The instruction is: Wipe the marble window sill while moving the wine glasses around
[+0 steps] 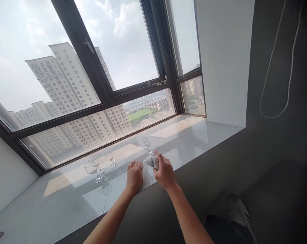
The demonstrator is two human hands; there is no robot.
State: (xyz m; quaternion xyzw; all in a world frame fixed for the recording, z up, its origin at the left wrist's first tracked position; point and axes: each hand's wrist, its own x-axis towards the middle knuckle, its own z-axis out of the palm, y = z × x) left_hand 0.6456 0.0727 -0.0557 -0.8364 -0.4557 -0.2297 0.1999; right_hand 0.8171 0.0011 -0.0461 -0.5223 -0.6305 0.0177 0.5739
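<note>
Right hand [165, 171], just below frame centre: closed on a bunched grey cloth [153, 163], thumb side against it, index finger pointing up past it. Cloth pressed up to a clear glass [145, 163], which lies between the two hands, directly left of the right hand's cloth. Left hand [134, 175]: fingers bent together at the glass's left side, knuckles up; cannot tell how firmly it grips, contact mostly hidden.

Just above the cloth in the frame, a stemmed glass [147, 145] stands upright on the windowsill [194, 139], its foot close to the right index fingertip. Left of the left hand, well apart from it, a cluster of stemmed glasses: the nearest glass [91, 167] upright, others just behind and to its right. Patches of sunlight on the glossy sill.

Upper frame: dark window frame [91, 69], tall buildings beyond the panes. Upper right: looped cord [292, 64]. Lower right: a shoe [238, 210], in shadow.
</note>
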